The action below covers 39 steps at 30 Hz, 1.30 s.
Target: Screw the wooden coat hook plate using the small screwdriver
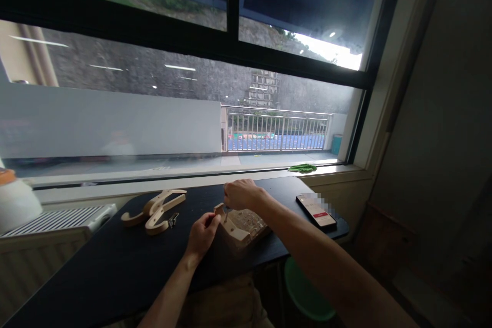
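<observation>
My left hand [203, 231] pinches a pale wooden piece [219, 208] between thumb and fingers. Above that piece, my right hand [241, 193] is closed, knuckles up. A thin shaft seems to come down below its fingers, but what it grips is hidden. Under both hands lies a flat wooden block [237, 234] with dark holes, beside clear crinkled plastic wrapping [249, 221]. To the left rest several curved wooden parts [157, 208] with hooked ends. Small dark metal pieces [173, 220], probably screws, lie near them.
All this sits on a dark table [149, 261] below a window. A phone [316, 211] with a lit screen lies at right. Something green [302, 168] is on the sill. A radiator [65, 230] with a white container [16, 202] stands left; a green stool [309, 292] is below.
</observation>
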Motion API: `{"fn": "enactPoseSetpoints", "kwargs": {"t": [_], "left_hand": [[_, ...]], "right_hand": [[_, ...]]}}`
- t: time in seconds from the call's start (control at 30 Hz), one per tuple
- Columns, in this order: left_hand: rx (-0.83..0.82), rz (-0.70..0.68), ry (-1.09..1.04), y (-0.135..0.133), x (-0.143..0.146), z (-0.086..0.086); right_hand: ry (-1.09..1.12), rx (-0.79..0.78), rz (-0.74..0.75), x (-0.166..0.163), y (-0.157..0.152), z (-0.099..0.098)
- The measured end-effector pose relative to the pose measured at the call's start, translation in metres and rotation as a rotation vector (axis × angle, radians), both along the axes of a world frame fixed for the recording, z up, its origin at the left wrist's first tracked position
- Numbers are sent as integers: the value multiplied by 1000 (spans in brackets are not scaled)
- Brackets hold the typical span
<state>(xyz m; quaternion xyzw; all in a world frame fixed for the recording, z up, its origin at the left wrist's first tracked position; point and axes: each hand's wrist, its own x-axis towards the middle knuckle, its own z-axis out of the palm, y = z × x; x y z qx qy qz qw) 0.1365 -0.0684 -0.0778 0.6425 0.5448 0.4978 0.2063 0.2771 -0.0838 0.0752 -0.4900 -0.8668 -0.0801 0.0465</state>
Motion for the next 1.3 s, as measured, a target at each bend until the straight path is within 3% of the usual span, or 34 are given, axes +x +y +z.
{"fn": "enactPoseSetpoints", "kwargs": {"t": [0.17, 0.6, 0.97, 1.3], "left_hand": [[-9, 3, 6, 1, -1, -1], [12, -4, -17, -2, 1, 2], [2, -6, -24, -1, 0, 1], [5, -7, -20, -1, 0, 0]], "right_hand": [[1, 8, 54, -3, 0, -2], [45, 32, -12, -11, 7, -10], [4, -107, -16, -10, -7, 6], [2, -58, 6, -7, 3, -1]]}}
